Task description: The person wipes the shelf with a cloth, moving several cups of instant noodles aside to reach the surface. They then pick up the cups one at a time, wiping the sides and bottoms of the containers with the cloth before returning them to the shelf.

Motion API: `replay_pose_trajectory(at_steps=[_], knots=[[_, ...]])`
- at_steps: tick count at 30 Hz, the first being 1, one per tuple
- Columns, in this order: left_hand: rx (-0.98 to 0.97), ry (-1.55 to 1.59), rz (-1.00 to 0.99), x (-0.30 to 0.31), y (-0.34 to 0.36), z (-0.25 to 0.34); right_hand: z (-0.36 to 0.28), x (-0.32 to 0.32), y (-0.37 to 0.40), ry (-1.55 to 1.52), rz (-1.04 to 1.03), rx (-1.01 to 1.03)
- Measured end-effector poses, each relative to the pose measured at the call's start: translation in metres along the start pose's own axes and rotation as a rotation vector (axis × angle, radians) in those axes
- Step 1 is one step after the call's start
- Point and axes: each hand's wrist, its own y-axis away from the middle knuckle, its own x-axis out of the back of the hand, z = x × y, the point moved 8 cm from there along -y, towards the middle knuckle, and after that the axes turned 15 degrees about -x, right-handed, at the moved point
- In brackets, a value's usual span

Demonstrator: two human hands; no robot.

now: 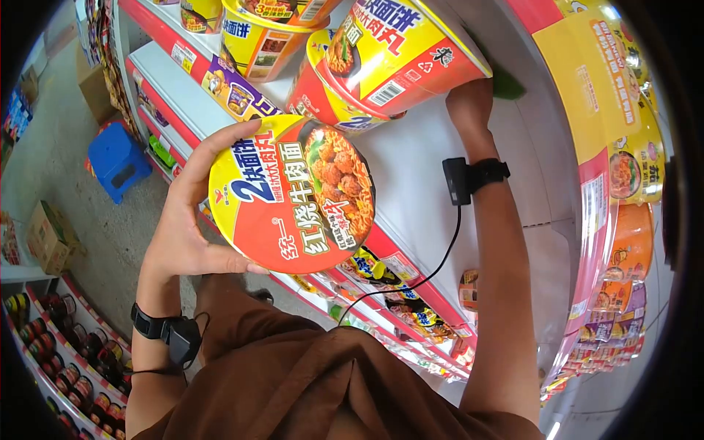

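- Handling packaged noodles seems the step in hand: the left hand (180, 231), spread wide, grips a noodle tub (293, 198) by its edge, before the shelf (418, 172).
- The right hand (471, 106) is over the shelf, right beside a second tub (414, 59); its fingers are hidden, so its grip cannot be told.
- Moving the noodle tub past the shelf edge would likely call for a firm, wide hold.
- Its round top is red and yellow, picturing noodles and meatballs.

Blue stool (119, 162) and cardboard box (53, 238) on grey floor (110, 246)
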Motion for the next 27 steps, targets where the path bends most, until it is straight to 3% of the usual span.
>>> replay_pose_trajectory(at_steps=[2,4,6,8,10,11,13,14,16,18,21,23,26,27], knots=[[0.009,-0.024,-0.002,0.002,0.002,-0.003,0.018,-0.029,0.015,0.000,-0.259,-0.104],[0.006,-0.030,-0.009,0.002,0.000,-0.004,0.029,-0.032,0.041,0.018,-0.281,-0.065],[0.001,-0.035,-0.027,0.001,-0.001,-0.005,0.044,-0.016,0.070,0.252,-0.260,-0.181],[-0.045,-0.066,-0.048,0.001,-0.004,-0.002,0.062,-0.003,0.103,0.343,-0.372,-0.279],[-0.053,-0.083,-0.077,0.002,-0.007,-0.001,0.099,0.010,0.137,0.460,-0.334,-0.542],[-0.062,-0.102,-0.095,0.002,-0.009,0.001,0.116,0.006,0.151,0.463,-0.333,-0.554],[-0.043,-0.092,-0.108,0.000,-0.012,0.003,0.156,0.020,0.175,0.472,-0.061,-0.641],[-0.021,-0.083,-0.108,0.000,-0.012,0.003,0.169,0.019,0.179,0.473,-0.058,-0.652],[-0.027,-0.085,-0.121,0.002,-0.014,0.004,0.216,0.017,0.198,0.183,0.091,-1.083],[-0.033,-0.085,-0.127,0.002,-0.015,0.008,0.218,0.005,0.191,0.225,0.174,-1.054],[0.045,-0.085,-0.086,0.002,-0.012,0.008,0.139,-0.001,0.132,0.564,0.049,-0.732],[0.014,-0.108,-0.087,0.003,-0.012,0.012,0.086,-0.015,0.106,0.268,-0.020,-0.581],[0.005,-0.144,-0.070,0.005,-0.009,0.015,0.017,-0.060,0.081,0.093,-0.255,-0.238],[0.022,-0.151,-0.049,0.007,-0.008,0.015,0.002,-0.085,0.072,0.108,-0.572,-0.217]])
